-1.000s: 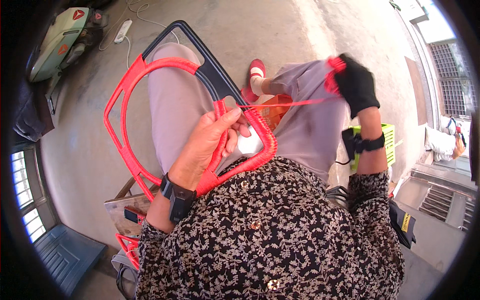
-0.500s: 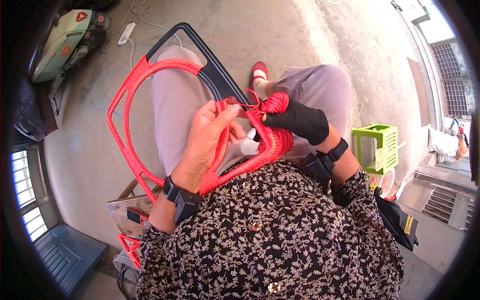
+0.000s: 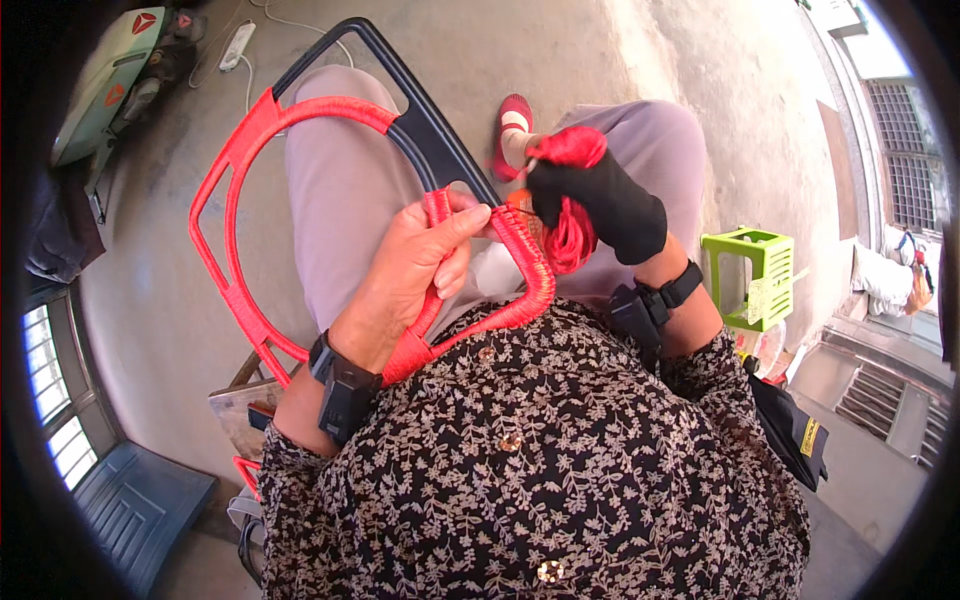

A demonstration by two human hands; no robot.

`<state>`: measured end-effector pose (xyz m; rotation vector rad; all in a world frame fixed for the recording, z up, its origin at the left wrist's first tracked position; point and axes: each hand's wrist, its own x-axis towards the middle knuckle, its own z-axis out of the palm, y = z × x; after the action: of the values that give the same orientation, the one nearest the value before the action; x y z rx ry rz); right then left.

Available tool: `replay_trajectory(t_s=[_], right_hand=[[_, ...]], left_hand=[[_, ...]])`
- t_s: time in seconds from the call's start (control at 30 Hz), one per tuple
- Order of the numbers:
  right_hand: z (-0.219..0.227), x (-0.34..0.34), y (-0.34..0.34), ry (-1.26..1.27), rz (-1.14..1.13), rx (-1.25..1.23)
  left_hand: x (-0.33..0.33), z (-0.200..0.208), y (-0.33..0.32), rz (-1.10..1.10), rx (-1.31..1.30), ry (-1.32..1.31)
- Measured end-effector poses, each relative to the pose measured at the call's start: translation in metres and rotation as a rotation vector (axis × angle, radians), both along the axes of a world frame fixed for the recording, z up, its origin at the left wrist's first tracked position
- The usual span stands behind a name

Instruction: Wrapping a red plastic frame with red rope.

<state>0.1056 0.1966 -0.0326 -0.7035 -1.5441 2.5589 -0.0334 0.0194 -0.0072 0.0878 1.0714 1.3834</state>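
Across my lap lies a frame (image 3: pixel 237 290), a ring set inside an angular outer rim, mostly wrapped in red cord. Its far section is bare black (image 3: pixel 440 145). My left hand (image 3: pixel 415 255) is closed on the wrapped inner bar, with thumb and fingertips at the edge where the wrapping meets the bare black rim. My right hand (image 3: pixel 610 210), in a black fingerless glove, grips a bundle of red cord (image 3: pixel 570 240) just right of that edge. Part of the bundle sticks out above the glove, and loops hang below it. Something white (image 3: pixel 498 270) shows inside the frame, partly hidden.
A green plastic stool (image 3: pixel 750 275) stands on the floor to the right. At the lower left is a blue panel-like seat (image 3: pixel 140 515). A white power strip (image 3: pixel 237 46) with a cable lies at the far left, near a pale green machine (image 3: pixel 110 85).
My right hand has drawn slightly up and right with the cord bundle, off the frame's wrapped corner. My left hand keeps its hold, and the frame has shifted a little left in view.
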Motion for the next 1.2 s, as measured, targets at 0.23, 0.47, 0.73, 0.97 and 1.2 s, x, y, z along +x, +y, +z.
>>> replay_trajectory(t_s=[0.23,0.47,0.73,0.97,1.2], right_hand=[[0.001,0.002,-0.016,-0.063,0.163,0.260],[0.003,0.021,-0.038,-0.145,0.113,0.177],[-0.029,0.040,-0.007,0.090,-0.304,-0.327],[-0.012,0.060,0.010,-0.192,-0.300,0.346],[0.075,0.080,-0.014,-0.146,-0.066,0.376]], left_hand=[[0.007,0.002,-0.004,-0.085,-0.047,0.002],[0.011,-0.001,-0.009,-0.240,-0.096,0.124],[0.017,0.000,0.003,-0.146,-0.018,0.051],[-0.001,0.001,0.001,-0.156,0.003,0.118],[0.002,0.011,0.002,-0.105,0.097,0.245]])
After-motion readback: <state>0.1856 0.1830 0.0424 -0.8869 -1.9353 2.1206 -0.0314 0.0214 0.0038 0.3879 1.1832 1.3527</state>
